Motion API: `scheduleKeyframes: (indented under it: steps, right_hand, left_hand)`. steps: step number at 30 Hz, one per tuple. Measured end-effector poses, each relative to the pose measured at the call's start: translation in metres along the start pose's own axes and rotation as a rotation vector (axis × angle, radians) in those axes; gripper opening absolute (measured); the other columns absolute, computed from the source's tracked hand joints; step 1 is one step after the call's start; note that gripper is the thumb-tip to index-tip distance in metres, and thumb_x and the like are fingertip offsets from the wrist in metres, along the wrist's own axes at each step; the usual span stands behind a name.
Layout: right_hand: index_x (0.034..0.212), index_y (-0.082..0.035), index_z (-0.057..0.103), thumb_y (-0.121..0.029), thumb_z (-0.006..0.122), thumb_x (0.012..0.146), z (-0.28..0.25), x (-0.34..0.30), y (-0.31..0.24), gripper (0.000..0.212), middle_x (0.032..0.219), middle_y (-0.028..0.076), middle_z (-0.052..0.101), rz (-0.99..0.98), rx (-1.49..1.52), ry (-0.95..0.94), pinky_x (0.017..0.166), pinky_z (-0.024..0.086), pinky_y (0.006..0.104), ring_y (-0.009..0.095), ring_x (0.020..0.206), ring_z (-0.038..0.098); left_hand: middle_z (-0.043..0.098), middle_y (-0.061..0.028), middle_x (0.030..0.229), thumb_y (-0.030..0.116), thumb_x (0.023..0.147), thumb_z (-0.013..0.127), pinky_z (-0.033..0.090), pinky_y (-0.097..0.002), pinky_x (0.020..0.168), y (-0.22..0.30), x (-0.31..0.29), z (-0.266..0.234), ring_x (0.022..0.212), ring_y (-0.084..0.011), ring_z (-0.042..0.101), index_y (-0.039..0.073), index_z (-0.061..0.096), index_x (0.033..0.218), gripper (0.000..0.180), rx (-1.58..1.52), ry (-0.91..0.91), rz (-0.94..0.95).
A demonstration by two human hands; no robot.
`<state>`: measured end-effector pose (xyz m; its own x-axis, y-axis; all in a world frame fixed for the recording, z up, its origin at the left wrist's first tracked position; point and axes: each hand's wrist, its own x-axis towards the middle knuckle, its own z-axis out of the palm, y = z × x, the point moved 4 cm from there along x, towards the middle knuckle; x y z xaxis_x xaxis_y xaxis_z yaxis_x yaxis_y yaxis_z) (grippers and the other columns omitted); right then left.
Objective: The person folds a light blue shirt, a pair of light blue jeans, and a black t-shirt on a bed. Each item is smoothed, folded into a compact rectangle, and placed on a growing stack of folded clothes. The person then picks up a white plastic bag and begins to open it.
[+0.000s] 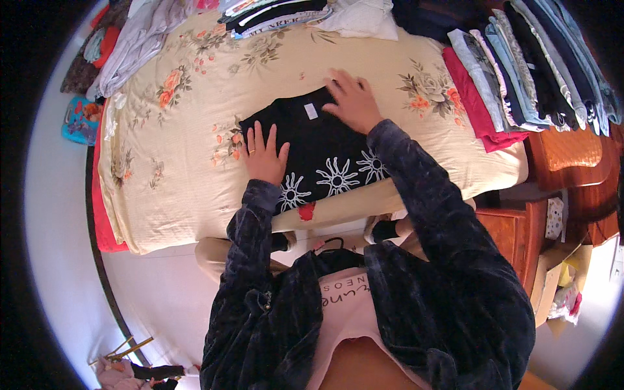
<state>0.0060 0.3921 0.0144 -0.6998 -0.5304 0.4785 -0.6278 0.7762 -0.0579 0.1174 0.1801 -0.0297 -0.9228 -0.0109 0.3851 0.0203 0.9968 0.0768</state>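
A black garment [302, 146] with white sun-shaped designs along its near edge lies folded on the bed's near side. A pale label shows at its far edge. My left hand [263, 153] rests flat on the garment's left side, fingers spread, a ring on one finger. At the far right corner, my right hand [351, 101] is open, its fingertips slightly blurred and reaching past the garment's edge onto the sheet. Neither hand grips anything. My right forearm covers the garment's right edge.
The bed wears a cream floral sheet [195, 130]. Folded clothes [276, 16] are stacked at the far side. A row of folded trousers [513, 71] stands at the right beside a red folded cloth [471, 97]. Grey clothing [136, 52] lies far left. Wooden furniture [504, 237] stands right.
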Motion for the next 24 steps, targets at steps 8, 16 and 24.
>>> scheduleKeyframes:
  steps: [8,16,24]
  right_hand:
    - [0.13,-0.009,0.042,-0.051,0.047,0.085,0.022,-0.035,0.1,0.062,0.128,0.017,0.048,0.427,0.211,0.065,0.095,0.037,0.0453,0.031,0.117,0.045]
    - [0.117,0.005,0.05,-0.04,0.069,0.076,-0.032,-0.192,0.047,0.064,0.083,0.009,0.064,0.76,0.658,-0.021,0.062,0.05,0.0338,0.016,0.072,0.06]
    - [0.085,-0.004,0.06,-0.025,0.066,0.082,-0.042,-0.174,0.038,0.022,0.072,-0.001,0.056,1.272,1.602,-0.477,0.048,0.042,0.0262,0.01,0.059,0.05]
  left_hand:
    - [0.036,-0.0222,0.136,0.039,0.085,0.056,0.03,-0.0484,0.101,0.002,0.01,0.011,0.125,-0.0382,0.034,0.012,0.042,0.132,0.056,-0.159,0.154,-0.012]
    - [0.044,-0.0236,0.124,0.015,0.078,0.068,0.037,-0.0352,0.097,-0.034,-0.091,0.014,0.115,-0.0269,0.045,-0.005,0.017,0.137,0.081,-1.191,-0.124,-0.712]
    - [0.06,-0.0075,0.105,0.013,0.075,0.071,0.047,-0.0316,0.084,-0.028,-0.07,0.015,0.091,-0.0184,0.058,0.001,0.051,0.119,0.05,-1.556,-0.654,-1.037]
